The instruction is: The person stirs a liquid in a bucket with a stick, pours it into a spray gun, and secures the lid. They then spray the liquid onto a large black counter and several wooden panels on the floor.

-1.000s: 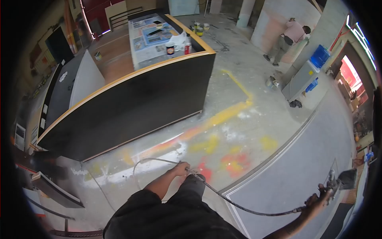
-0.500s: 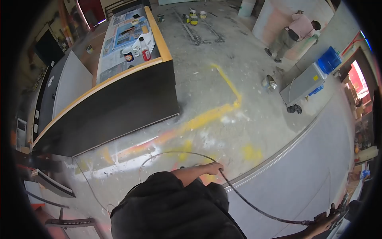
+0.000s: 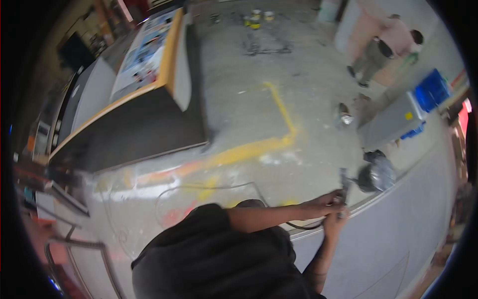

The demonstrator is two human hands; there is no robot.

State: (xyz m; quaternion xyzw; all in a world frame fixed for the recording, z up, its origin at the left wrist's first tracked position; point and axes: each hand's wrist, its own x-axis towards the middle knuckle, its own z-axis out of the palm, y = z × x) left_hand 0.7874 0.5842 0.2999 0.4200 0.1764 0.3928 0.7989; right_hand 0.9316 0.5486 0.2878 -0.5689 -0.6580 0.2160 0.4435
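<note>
Both hands are together right of centre, in front of my body. My right hand (image 3: 335, 221) grips a spray gun (image 3: 343, 185) from below; the gun is blurred and points away from me. Against the gun's near part, my left hand (image 3: 322, 205) has its fingers closed, though blur hides their exact hold. A dark hose (image 3: 304, 227) curves below my left wrist, and its thinner-looking length loops over the floor to the left. Just beneath the hands is the edge of a large grey panel (image 3: 383, 239).
A black-sided counter (image 3: 144, 132) with a wooden rim stands left. Plastic-wrapped bags (image 3: 381, 174) lie beyond the panel, near a water dispenser (image 3: 391, 122). Another person (image 3: 383, 52) bends at the far-right wall. Paint cans (image 3: 255, 21) stand on the paint-stained floor (image 3: 239, 114).
My right hand has brought the spray gun inward from the far lower right. My left hand has left the hose and moved right to the gun. The view has shifted and blurred.
</note>
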